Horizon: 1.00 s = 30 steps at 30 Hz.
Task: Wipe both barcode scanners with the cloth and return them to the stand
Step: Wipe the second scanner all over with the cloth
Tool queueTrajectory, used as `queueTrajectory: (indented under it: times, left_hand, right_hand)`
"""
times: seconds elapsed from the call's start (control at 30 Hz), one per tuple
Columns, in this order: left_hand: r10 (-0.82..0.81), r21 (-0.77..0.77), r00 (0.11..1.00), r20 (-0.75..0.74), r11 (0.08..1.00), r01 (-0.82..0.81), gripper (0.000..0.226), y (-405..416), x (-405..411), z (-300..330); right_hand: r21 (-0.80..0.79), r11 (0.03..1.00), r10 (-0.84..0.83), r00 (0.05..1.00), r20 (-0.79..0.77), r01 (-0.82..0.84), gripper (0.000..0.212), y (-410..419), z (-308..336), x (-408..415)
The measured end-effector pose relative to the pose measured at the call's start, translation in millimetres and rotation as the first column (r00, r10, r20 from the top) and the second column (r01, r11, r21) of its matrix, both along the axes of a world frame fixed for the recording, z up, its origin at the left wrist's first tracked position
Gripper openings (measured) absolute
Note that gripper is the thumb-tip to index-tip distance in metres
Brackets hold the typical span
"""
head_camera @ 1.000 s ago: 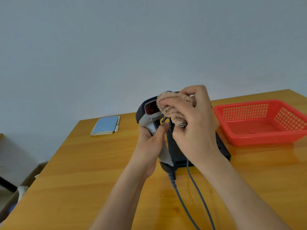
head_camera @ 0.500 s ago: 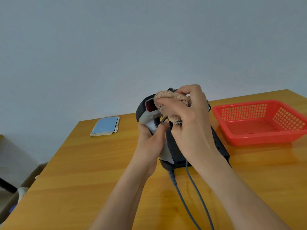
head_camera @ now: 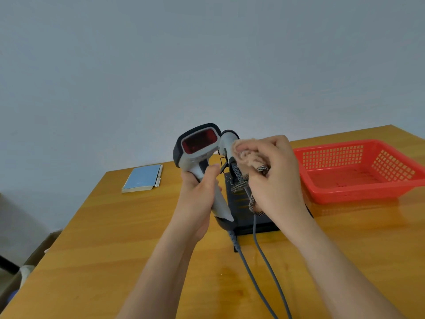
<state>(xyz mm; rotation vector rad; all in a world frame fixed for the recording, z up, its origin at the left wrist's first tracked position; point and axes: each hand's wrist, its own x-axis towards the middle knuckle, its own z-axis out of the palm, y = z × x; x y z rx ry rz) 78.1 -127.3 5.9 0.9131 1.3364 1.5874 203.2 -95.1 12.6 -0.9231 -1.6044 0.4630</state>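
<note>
My left hand (head_camera: 199, 199) grips the handle of a grey-and-black barcode scanner (head_camera: 198, 150), held upright above the table with its red window facing me. Just right of it, a second scanner (head_camera: 227, 140) sits in the black stand (head_camera: 241, 203), mostly hidden by my right hand. My right hand (head_camera: 274, 178) holds a bunched tan cloth (head_camera: 249, 155) with a checkered edge, just right of the held scanner's head and against the second scanner. Two grey cables (head_camera: 259, 254) trail toward me across the table.
A red plastic basket (head_camera: 358, 169) stands to the right on the wooden table (head_camera: 115, 249). A blue notebook with a pen (head_camera: 142, 178) lies at the back left. A cardboard box sits on the floor off the table's left edge.
My right hand with the cloth has slid off the held scanner's head to the right, uncovering its red window. The left hand has turned the scanner so the window faces me.
</note>
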Motion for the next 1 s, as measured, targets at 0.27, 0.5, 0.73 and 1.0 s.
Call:
queueTrajectory:
  times: [0.27,0.5,0.73,1.0]
  left_hand:
    - [-0.121,-0.023,0.992,0.041,0.992,0.122,0.069,1,10,-3]
    - [-0.129,-0.041,0.985,0.115,0.990,0.134,0.047,2,10,-2]
    - [-0.280,0.054,0.928,0.244,0.960,0.275,0.033,-4,13,2]
    - [-0.251,0.103,0.932,0.261,0.967,0.231,0.028,-8,6,3]
  right_hand:
    - [0.170,0.979,0.126,0.989,-0.079,-0.112,0.035,0,2,-9]
    - [0.100,0.991,0.098,0.989,-0.108,-0.088,0.040,0,-9,0]
    - [0.116,0.985,0.131,0.989,-0.062,-0.123,0.035,-1,-8,-5]
    - [0.064,0.995,0.072,0.997,-0.030,-0.070,0.034,-4,-8,0]
